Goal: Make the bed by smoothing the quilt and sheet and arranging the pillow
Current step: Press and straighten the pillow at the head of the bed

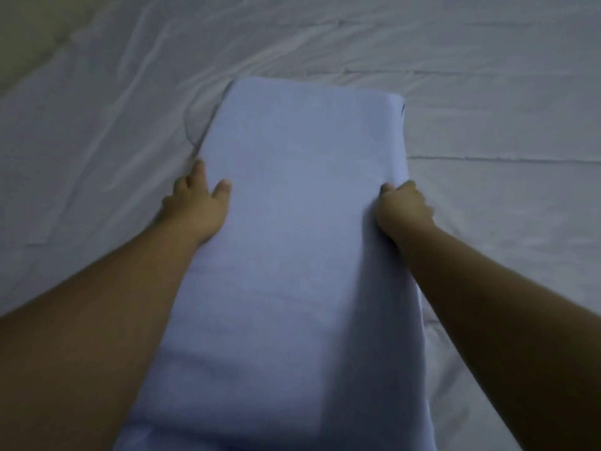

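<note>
A long pale blue pillow (pixel 299 229) lies lengthwise in the middle of the view on the white sheet (pixel 487 102). My left hand (pixel 195 203) grips its left edge, thumb on top and fingers curled under the side. My right hand (pixel 403 206) grips the right edge at about the same height, fingers wrapped around the fabric. Both forearms reach in from the bottom corners. The near end of the pillow runs out of the frame at the bottom. No quilt can be told apart from the sheet.
The white sheet is creased, with diagonal wrinkles on the left (pixel 107 131) and straight fold lines on the right (pixel 507 159). A dim yellowish strip (pixel 29 34), perhaps a wall or floor, shows at the top left corner.
</note>
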